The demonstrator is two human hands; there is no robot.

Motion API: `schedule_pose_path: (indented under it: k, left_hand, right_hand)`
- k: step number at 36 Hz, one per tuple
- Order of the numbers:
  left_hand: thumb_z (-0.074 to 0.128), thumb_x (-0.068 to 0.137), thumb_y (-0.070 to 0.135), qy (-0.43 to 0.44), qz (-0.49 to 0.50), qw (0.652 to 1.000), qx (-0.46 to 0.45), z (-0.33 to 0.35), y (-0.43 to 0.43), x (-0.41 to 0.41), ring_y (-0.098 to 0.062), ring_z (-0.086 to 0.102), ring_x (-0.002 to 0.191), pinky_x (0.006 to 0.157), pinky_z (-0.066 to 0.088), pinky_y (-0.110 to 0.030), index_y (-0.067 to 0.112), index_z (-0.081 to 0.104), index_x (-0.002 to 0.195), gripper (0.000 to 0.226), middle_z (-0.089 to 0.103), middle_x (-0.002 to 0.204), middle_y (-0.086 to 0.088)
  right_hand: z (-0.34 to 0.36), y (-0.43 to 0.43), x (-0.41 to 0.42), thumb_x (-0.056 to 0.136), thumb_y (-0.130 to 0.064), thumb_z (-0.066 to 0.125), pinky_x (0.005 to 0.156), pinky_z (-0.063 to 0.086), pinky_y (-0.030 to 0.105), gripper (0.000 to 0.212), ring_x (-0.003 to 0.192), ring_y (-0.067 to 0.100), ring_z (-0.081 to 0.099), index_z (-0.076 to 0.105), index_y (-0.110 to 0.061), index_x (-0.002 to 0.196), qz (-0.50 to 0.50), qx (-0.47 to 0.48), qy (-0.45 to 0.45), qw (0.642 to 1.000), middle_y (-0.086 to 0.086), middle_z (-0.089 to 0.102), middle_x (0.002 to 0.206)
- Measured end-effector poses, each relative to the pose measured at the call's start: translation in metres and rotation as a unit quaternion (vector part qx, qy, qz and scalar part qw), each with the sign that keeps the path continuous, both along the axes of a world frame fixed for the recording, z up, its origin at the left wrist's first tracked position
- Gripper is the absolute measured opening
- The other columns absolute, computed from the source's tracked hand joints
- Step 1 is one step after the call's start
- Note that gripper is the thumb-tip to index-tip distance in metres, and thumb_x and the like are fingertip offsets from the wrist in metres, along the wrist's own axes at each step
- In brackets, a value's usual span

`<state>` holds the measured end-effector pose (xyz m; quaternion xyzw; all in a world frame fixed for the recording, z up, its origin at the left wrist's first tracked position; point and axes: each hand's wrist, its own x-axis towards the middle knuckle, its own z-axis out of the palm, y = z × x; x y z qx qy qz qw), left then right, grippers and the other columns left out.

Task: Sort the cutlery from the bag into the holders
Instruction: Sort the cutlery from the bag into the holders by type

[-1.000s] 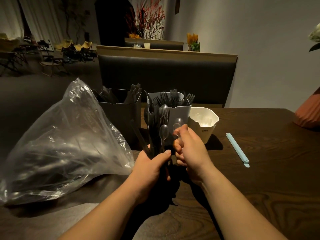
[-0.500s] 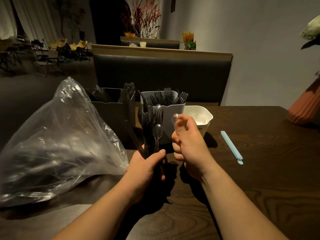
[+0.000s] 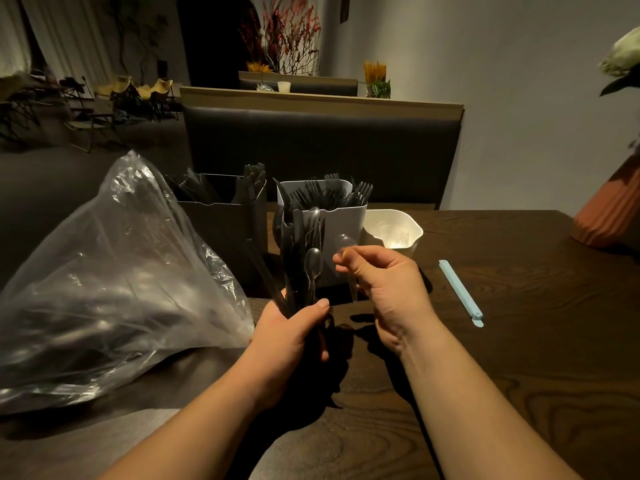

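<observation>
Writing: too dim to read any. Dark wood-grain table, dim restaurant, padded booth backrest across from me, grey wall on the right, orange ribbed vase at the table's right edge. Clear plastic bag slumps on the left with dark cutlery inside. 3 holders behind my hands: dark holder with black pieces, white holder full of black forks, cream holder with pale contents I cannot make out. Light blue sealing clip lies flat to the right, well apart from the holders. My left hand grips an upright bunch of cutlery by the handles, fingers wrapped tight. My right hand is raised just beside it, thumb and forefinger pinching 1 clear spoon, bowl up, in front of the white holder.
</observation>
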<state>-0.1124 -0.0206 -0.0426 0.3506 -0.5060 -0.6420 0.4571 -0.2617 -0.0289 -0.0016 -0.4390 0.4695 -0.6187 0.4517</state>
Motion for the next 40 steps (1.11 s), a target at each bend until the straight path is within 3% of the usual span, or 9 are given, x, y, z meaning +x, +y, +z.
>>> schedule_pose_path:
  k: [4, 7, 11, 16, 20, 24, 29, 36, 40]
  left_hand:
    - [0.059, 0.098, 0.016, -0.001, -0.001, 1.000, -0.002, 0.001, 0.001, 0.001, -0.022, 0.061, 0.059, 0.052, 0.049, -0.030, 0.006, 0.064, 0.104, 0.013, 0.062, 0.073, -0.012]
    - [0.059, 0.098, 0.016, -0.005, -0.002, 1.000, 0.000, 0.000, 0.001, 0.001, -0.023, 0.059, 0.058, 0.053, 0.048, -0.031, 0.002, 0.063, 0.110, 0.020, 0.061, 0.078, -0.015]
    - [0.060, 0.097, 0.015, -0.011, 0.010, 1.000, -0.001, 0.000, 0.000, -0.001, -0.023, 0.056, 0.057, 0.052, 0.048, -0.032, 0.004, 0.060, 0.099, 0.011, 0.054, 0.072, -0.013]
    - [0.061, 0.097, 0.016, -0.021, 0.013, 1.000, 0.003, 0.000, 0.000, -0.001, -0.025, 0.054, 0.055, 0.053, 0.048, -0.032, 0.007, 0.057, 0.090, 0.012, 0.052, 0.069, -0.012]
    - [0.060, 0.097, 0.016, -0.025, 0.008, 1.000, 0.002, 0.001, 0.001, -0.001, -0.022, 0.054, 0.053, 0.054, 0.049, -0.029, 0.007, 0.056, 0.088, 0.013, 0.052, 0.065, -0.010]
    - [0.060, 0.097, 0.017, -0.032, 0.007, 0.999, -0.004, 0.001, 0.002, -0.002, -0.022, 0.055, 0.051, 0.055, 0.050, -0.028, 0.005, 0.053, 0.090, 0.015, 0.053, 0.060, -0.008]
    - [0.060, 0.096, 0.016, -0.038, 0.013, 0.999, -0.017, 0.002, 0.002, -0.006, -0.024, 0.055, 0.049, 0.053, 0.049, -0.028, 0.005, 0.050, 0.088, 0.017, 0.053, 0.057, -0.009]
    - [0.059, 0.097, 0.016, -0.052, -0.010, 0.998, -0.029, 0.002, -0.001, -0.008, -0.021, 0.056, 0.048, 0.055, 0.050, -0.026, 0.002, 0.050, 0.084, 0.021, 0.054, 0.055, -0.008]
    - [0.058, 0.097, 0.015, -0.044, -0.006, 0.999, -0.028, 0.001, -0.002, -0.009, -0.021, 0.055, 0.047, 0.053, 0.049, -0.027, 0.002, 0.049, 0.085, 0.020, 0.054, 0.054, -0.008]
  right_hand:
    - [-0.001, -0.003, -0.008, 0.094, -0.010, 0.066, 0.071, 0.058, 0.023, 0.005, 0.082, 0.014, 0.073, 0.070, -0.012, 0.096, 0.017, 0.024, 0.135, 0.990, 0.004, 0.075, 0.091]
    - [0.002, -0.002, -0.006, 0.099, -0.010, 0.057, 0.059, 0.053, 0.021, 0.006, 0.061, 0.011, 0.061, 0.062, -0.012, 0.102, 0.076, 0.045, 0.163, 0.983, 0.004, 0.066, 0.082]
    - [0.004, -0.001, -0.004, 0.106, -0.021, 0.046, 0.060, 0.042, 0.022, 0.015, 0.063, 0.007, 0.049, 0.058, -0.021, 0.115, 0.074, 0.049, 0.188, 0.978, 0.000, 0.056, 0.078]
    - [0.010, 0.000, -0.007, 0.108, -0.026, 0.039, 0.049, 0.023, 0.024, 0.023, 0.053, 0.007, 0.034, 0.060, -0.018, 0.112, 0.069, 0.078, 0.082, 0.991, -0.002, 0.050, 0.074]
    - [0.017, 0.003, -0.016, 0.107, -0.019, 0.043, 0.048, 0.035, 0.021, 0.021, 0.059, 0.010, 0.052, 0.064, -0.015, 0.107, 0.071, 0.057, 0.041, 0.995, 0.003, 0.063, 0.088]
    - [0.028, 0.004, -0.029, 0.104, -0.014, 0.044, 0.083, 0.056, 0.036, 0.021, 0.081, 0.020, 0.066, 0.064, -0.009, 0.103, 0.049, 0.008, -0.104, 0.993, 0.005, 0.069, 0.079]
    - [0.047, -0.015, -0.057, 0.104, -0.013, 0.044, 0.092, 0.055, 0.036, 0.019, 0.096, 0.020, 0.067, 0.062, -0.008, 0.109, -0.012, -0.064, -0.227, 0.972, 0.008, 0.070, 0.096]
    - [0.056, -0.057, -0.072, 0.107, -0.013, 0.039, 0.074, 0.048, 0.024, 0.027, 0.077, 0.011, 0.054, 0.059, -0.020, 0.123, -0.065, -0.102, -0.182, 0.976, 0.003, 0.059, 0.097]
    - [0.051, -0.068, -0.067, 0.107, -0.012, 0.038, 0.076, 0.050, 0.025, 0.027, 0.081, 0.012, 0.057, 0.062, -0.018, 0.116, -0.077, -0.090, -0.130, 0.984, 0.003, 0.060, 0.096]
